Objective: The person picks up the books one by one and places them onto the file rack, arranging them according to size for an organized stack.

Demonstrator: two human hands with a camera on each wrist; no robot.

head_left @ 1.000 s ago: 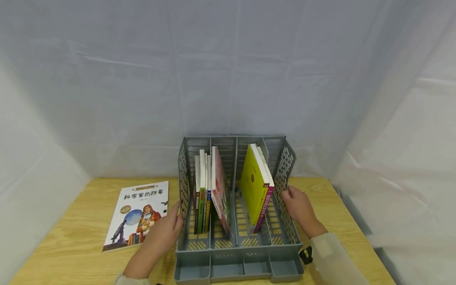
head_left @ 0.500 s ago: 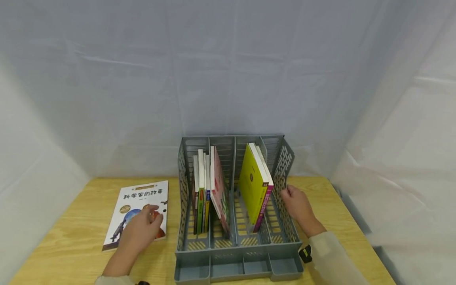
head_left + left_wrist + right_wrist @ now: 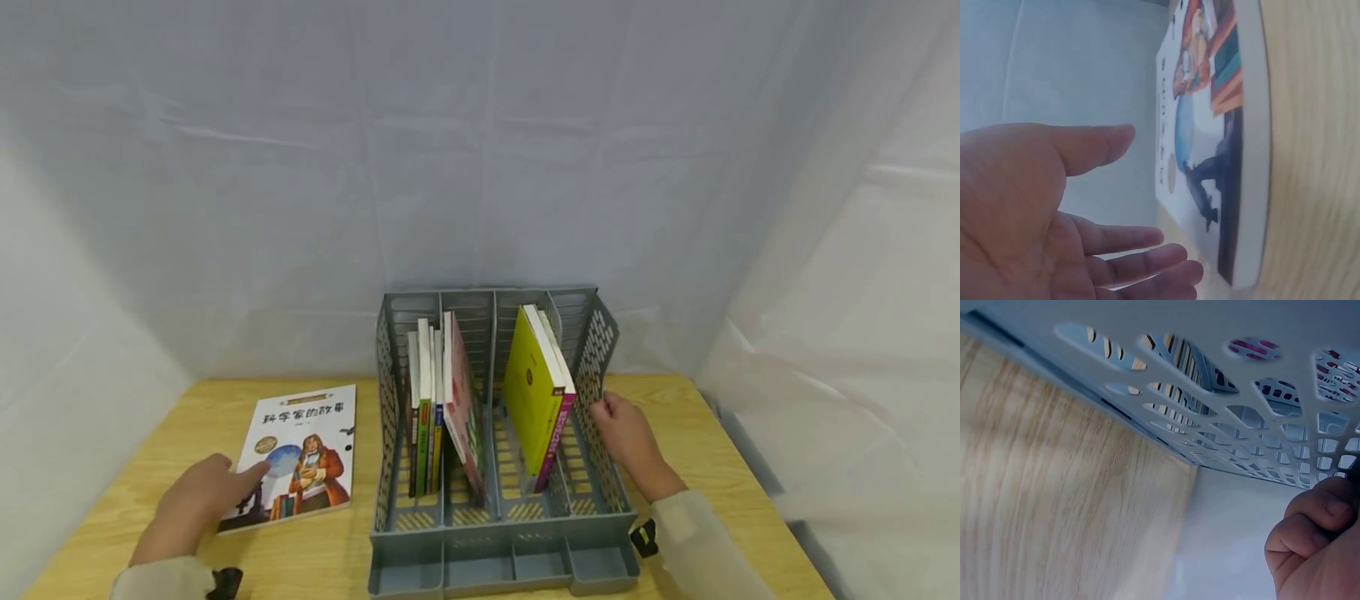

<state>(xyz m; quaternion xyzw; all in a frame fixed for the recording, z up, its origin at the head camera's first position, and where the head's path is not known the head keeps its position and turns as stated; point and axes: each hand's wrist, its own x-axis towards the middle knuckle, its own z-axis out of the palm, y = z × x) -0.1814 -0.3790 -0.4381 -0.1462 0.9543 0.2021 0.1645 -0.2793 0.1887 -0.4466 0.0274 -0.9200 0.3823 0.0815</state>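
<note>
A white picture book with a figure in a red coat on its cover lies flat at the table's left. Over its lower left corner is my left hand, thumb and fingers spread apart. In the left wrist view that hand has relaxed fingers beside the book's edge. My right hand grips the right side panel of a grey plastic book rack. The right wrist view shows its fingers curled at the edge of the perforated panel.
Several thin books stand in the rack's left compartment, a pink book leans beside them. A yellow book and a magenta-spined one stand further right. Shallow trays front the rack. White sheeting surrounds the wooden table.
My left hand has let go of the rack's left side and moved left, across the picture book to its lower left corner. The right hand stays on the rack.
</note>
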